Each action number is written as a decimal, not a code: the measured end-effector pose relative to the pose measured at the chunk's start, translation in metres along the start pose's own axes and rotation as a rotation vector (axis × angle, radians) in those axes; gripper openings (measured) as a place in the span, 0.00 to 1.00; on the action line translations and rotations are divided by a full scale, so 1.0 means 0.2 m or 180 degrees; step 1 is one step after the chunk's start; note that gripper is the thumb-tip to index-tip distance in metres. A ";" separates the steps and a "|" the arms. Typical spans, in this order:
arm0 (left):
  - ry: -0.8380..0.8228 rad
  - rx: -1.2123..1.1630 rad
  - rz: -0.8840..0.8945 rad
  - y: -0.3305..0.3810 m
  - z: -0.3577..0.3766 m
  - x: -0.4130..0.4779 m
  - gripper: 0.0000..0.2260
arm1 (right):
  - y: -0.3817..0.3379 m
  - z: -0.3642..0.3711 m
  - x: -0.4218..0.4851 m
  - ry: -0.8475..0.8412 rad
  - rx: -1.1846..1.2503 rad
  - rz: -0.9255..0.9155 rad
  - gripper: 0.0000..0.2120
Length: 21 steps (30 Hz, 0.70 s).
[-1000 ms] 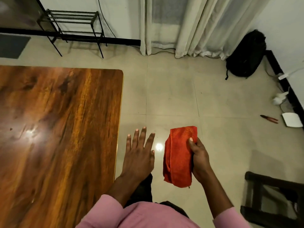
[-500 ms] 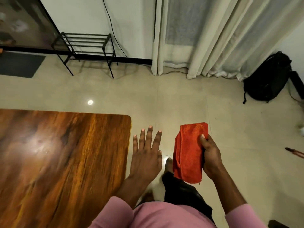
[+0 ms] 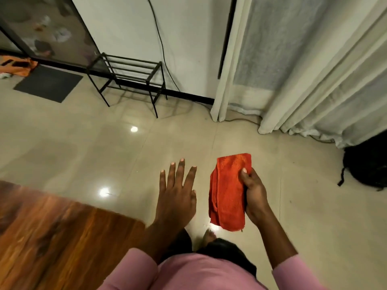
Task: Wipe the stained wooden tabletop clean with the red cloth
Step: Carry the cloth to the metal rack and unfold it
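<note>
My right hand grips a folded red cloth by its right edge, held upright in the air over the floor. My left hand hovers flat just left of the cloth, fingers spread, holding nothing. The glossy wooden tabletop fills the lower left; its near corner lies below and left of my left hand. Both hands are off the table, to its right.
A black metal rack stands against the far wall, with a dark mat to its left. Pale curtains hang at the back right, a black backpack beside them. Shiny tiled floor lies between.
The view has tilted upward, so the table has slid down and left in the frame and shows less. Both hands keep the same pose, the cloth still in my right hand.
</note>
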<state>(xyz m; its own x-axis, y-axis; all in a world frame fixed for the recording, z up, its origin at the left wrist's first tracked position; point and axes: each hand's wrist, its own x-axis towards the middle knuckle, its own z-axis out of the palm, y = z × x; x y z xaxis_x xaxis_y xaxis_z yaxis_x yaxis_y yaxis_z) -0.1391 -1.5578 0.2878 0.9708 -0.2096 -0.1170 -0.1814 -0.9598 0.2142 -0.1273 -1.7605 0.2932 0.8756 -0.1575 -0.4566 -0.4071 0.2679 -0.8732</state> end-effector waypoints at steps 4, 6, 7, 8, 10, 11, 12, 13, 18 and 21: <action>-0.0033 -0.0076 -0.0142 -0.04 -0.04 0.31 0.32 | -0.14 0.11 0.31 -0.0217 -0.0206 -0.0050 0.09; 0.0071 -0.0105 -0.0205 -0.10 -0.05 0.46 0.31 | -0.21 0.20 0.46 -0.0295 -0.0300 -0.0081 0.09; 0.0109 -0.0154 -0.0222 -0.14 -0.06 0.54 0.31 | -0.24 0.24 0.54 -0.0310 -0.0331 -0.0103 0.09; 0.0149 -0.0208 -0.0233 -0.18 -0.07 0.62 0.31 | -0.27 0.29 0.61 -0.0323 -0.0357 -0.0125 0.09; 0.0209 -0.0280 -0.0246 -0.27 -0.10 0.78 0.31 | -0.34 0.39 0.75 -0.0345 -0.0402 -0.0139 0.10; 0.0188 -0.0313 -0.0252 -0.31 -0.12 0.85 0.31 | -0.37 0.45 0.81 -0.0342 -0.0434 -0.0128 0.10; 0.0184 -0.0356 -0.0251 -0.36 -0.14 0.92 0.31 | -0.41 0.50 0.88 -0.0350 -0.0478 -0.0141 0.11; 0.0213 -0.0396 -0.0242 -0.41 -0.17 0.99 0.31 | -0.45 0.56 0.94 -0.0370 -0.0538 -0.0176 0.11; 0.0337 -0.0440 -0.0213 -0.68 -0.30 1.28 0.30 | -0.62 0.88 1.25 -0.0451 -0.0613 -0.0275 0.13; 0.0447 -0.0491 -0.0407 -0.87 -0.38 1.37 0.30 | -0.65 1.10 1.42 -0.0567 -0.0638 -0.0294 0.11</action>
<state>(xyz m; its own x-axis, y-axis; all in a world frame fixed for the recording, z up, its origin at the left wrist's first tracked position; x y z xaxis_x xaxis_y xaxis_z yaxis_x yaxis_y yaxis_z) 0.1714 -1.4342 0.2924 0.9986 -0.0498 -0.0192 -0.0399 -0.9347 0.3532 0.2324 -1.6304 0.3140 0.9361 0.0017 -0.3517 -0.3511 0.0640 -0.9341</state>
